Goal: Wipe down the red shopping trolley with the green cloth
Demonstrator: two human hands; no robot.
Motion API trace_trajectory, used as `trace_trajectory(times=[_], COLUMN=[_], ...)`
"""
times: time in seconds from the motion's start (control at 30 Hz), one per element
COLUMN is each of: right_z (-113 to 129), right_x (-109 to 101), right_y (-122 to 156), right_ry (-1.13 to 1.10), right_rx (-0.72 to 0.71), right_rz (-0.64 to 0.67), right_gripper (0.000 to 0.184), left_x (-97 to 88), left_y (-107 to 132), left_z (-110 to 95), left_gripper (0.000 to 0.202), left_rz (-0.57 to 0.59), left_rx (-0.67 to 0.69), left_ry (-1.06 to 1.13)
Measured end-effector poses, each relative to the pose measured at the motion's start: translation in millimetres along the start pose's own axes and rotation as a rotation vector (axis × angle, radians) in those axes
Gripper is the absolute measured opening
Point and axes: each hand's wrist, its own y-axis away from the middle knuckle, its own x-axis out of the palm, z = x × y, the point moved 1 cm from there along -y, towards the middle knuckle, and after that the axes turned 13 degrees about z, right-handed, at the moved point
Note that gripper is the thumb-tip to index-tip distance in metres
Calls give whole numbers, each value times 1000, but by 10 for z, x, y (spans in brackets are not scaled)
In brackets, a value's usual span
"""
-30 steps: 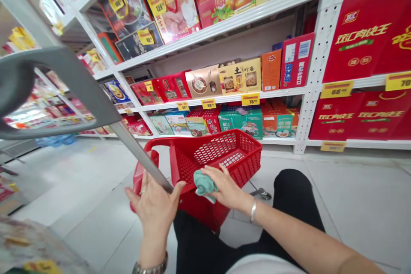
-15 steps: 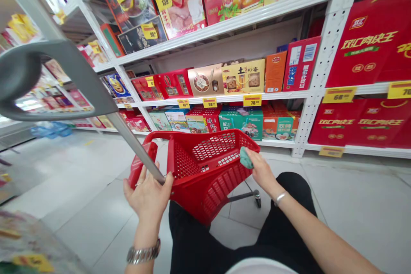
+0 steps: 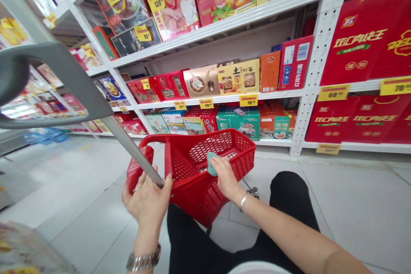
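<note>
From the head camera, a red rolling shopping basket (image 3: 195, 188) stands tilted on the tiled floor (image 3: 346, 205) just below the middle of the picture, with one small wheel (image 3: 253, 190) showing at its 4 o'clock. The left hand (image 3: 147, 199), at the basket's 8 o'clock, has its fingers (image 3: 167, 184) wrapped tight round the grey handle pole (image 3: 131, 150), which runs up toward 10 o'clock to a wide grey grip (image 3: 61, 72). The right hand (image 3: 224, 175) reaches in over the basket's near wall, its fingers (image 3: 215, 163) closed on a teal cloth (image 3: 209, 165) and pressing it against the inside of that wall. A metal watch (image 3: 143, 261) sits on the left wrist and a thin bracelet (image 3: 243, 201) on the right. At 12 o'clock, white shelves (image 3: 224, 23) carry boxed food gift sets and yellow price tags (image 3: 248, 100).
</note>
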Motion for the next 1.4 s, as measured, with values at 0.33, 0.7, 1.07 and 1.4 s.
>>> trace_trajectory(times=[0.33, 0.7, 1.07, 1.4], right_z=[961, -820, -1271, -1104], right_x=[96, -541, -1066, -1513], right_y=[-148, 352, 105, 196], right_ry=[-77, 184, 118, -12], right_rx=[-303, 40, 196, 80], right_rz=[211, 54, -37, -43], right_gripper=[73, 66, 58, 52], left_x=[-41, -19, 64, 5], left_y=[57, -99, -371, -189], left_z=[111, 263, 315, 248], left_gripper=[58, 56, 49, 52], left_rz=[-72, -44, -22, -85], left_rx=[73, 70, 98, 107], left_ry=[26, -1, 52, 27])
